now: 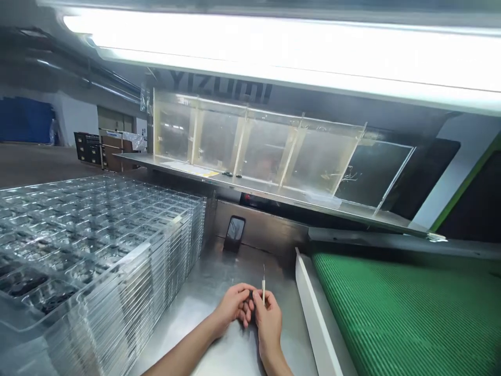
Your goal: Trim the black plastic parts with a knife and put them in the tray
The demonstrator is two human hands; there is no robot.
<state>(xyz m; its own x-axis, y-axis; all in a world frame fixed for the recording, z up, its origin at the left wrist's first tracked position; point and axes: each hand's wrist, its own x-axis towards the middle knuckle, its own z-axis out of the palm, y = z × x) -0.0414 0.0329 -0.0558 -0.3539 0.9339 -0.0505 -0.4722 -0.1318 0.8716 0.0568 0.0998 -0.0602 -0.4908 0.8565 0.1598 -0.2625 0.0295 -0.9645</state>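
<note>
Both hands meet above the metal bench (203, 303). My left hand (234, 305) is closed, pinching a small black part (251, 294) between thumb and fingers; its exact kind is too small to make out. Against the part's right side presses the thumb of my right hand (269, 318). That hand is also closed round a slim tool (263, 286) with a cream handle and a thin metal tip pointing up and away. Fingers hide the lower end of its handle.
Clear plastic trays (164, 271) stand in a tall stack at left, with black parts (23, 284) in the near pockets. A phone (235, 234) leans at the back. Right of a white rail (313, 313) runs a green ribbed belt (391, 308). A shelf (266, 189) overhangs the bench.
</note>
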